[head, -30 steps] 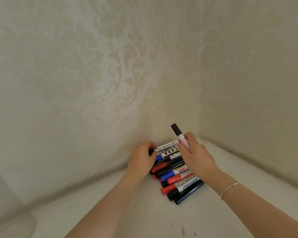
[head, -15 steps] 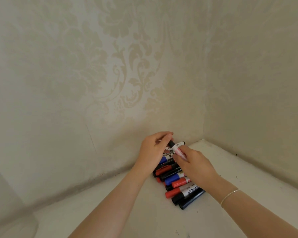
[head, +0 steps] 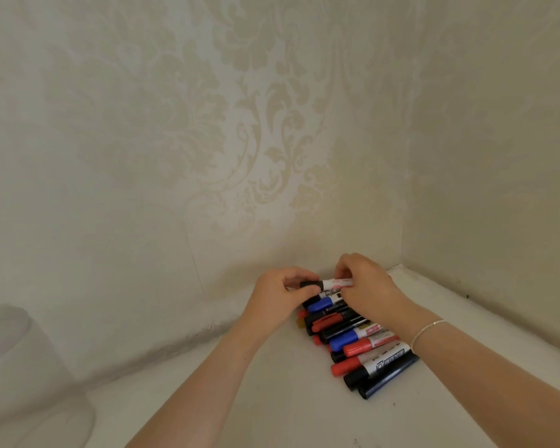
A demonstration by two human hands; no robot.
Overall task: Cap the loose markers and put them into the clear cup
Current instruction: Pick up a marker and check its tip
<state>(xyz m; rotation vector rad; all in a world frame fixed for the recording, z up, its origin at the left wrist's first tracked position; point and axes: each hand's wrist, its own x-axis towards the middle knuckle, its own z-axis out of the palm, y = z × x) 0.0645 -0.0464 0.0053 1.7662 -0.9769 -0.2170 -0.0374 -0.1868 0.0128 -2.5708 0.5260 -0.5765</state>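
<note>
Nearest me, low at the left edge, the clear cup (head: 17,367) stands well apart from the work, probably waiting for finished pens. Further in, the pile of markers (head: 359,344) lies side by side on the white shelf (head: 240,399), most with caps on. Just beyond, both hands hold 1 marker (head: 332,283) level above the pile: the left hand (head: 282,295) pinches its black cap end, the right hand (head: 366,286) pinches the white barrel, apparently to press the cap home.
</note>
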